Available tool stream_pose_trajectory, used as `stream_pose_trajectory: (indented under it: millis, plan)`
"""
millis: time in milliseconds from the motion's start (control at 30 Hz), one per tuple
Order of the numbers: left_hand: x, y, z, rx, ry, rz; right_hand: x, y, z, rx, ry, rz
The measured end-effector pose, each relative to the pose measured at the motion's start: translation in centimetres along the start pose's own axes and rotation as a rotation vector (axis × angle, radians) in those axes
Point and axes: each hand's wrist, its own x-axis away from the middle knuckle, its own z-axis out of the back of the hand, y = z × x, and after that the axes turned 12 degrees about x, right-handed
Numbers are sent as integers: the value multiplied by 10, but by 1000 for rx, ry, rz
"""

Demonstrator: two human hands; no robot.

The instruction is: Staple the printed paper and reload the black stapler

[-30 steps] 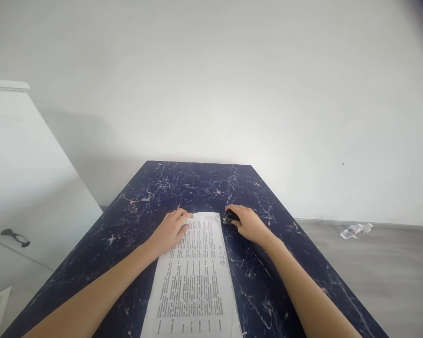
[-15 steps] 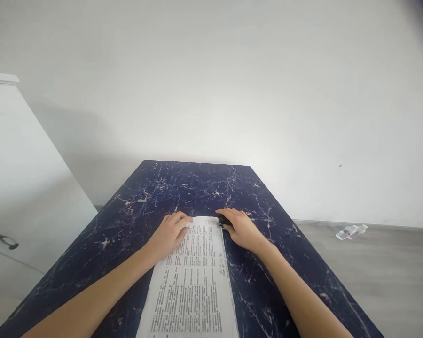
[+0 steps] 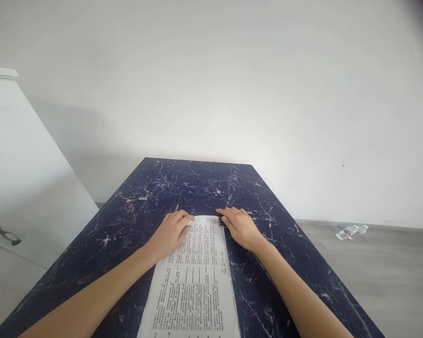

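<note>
A long white sheet of printed paper [image 3: 193, 281], perhaps a stack, lies on the dark blue marbled table [image 3: 197, 188], its far end between my hands. My left hand [image 3: 174, 232] grips the far left edge of the paper, thumb on top and fingers curled at the side. At the far right corner sits a small black stapler [image 3: 221, 219], largely hidden under my right hand [image 3: 241, 229]. That hand is closed over it, with fingers on top and the thumb at its near side. The stapler's jaw meets the paper's edge. Handwritten marks run along the right margin.
A white cabinet [image 3: 28, 155] with a dark handle [image 3: 5, 235] stands to the left. The white wall [image 3: 211, 84] rises behind the table's far edge. On the grey floor [image 3: 373, 281] at right lies a clear plastic bottle [image 3: 351, 231].
My right thumb and fingers have closed in on the stapler, covering more of it. The left hand stays on the paper. The view has shifted slightly.
</note>
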Motion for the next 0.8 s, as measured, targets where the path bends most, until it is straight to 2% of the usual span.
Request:
stream_pose_trajectory:
  millis: [800]
  plan:
    - [0, -2, -1, -19, -11, -15, -2, -10, 0, 172, 6, 35]
